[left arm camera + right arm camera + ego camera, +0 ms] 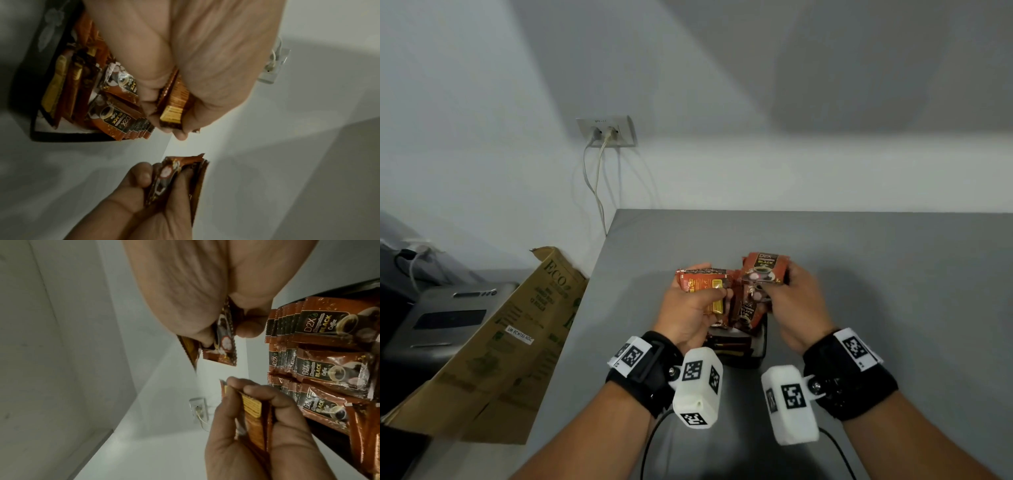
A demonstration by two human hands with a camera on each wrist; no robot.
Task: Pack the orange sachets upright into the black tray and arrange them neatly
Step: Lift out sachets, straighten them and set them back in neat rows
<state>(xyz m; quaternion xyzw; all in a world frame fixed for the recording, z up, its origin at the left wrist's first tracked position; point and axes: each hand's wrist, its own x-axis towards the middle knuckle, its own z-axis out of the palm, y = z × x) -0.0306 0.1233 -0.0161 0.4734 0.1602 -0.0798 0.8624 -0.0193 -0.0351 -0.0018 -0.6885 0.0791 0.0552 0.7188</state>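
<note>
A: From my remote seat, sachets (320, 324) in the black tray (41, 48) read "D2X BLACK Coffee".

B: Noted. Cardboard box (493, 342), left of the tray, reads "ECO".

A plain pale wall (482, 102) fills the upper half of the head view, crossed by a broad diagonal shadow at the upper right. A wall socket (606, 131) sits left of centre, with two pale cables (595, 185) hanging from it. Below spreads the grey bench (893, 274). At lower left a brown cardboard box (517, 335) leans against the bench edge, beside a grey machine (448, 318).
</note>
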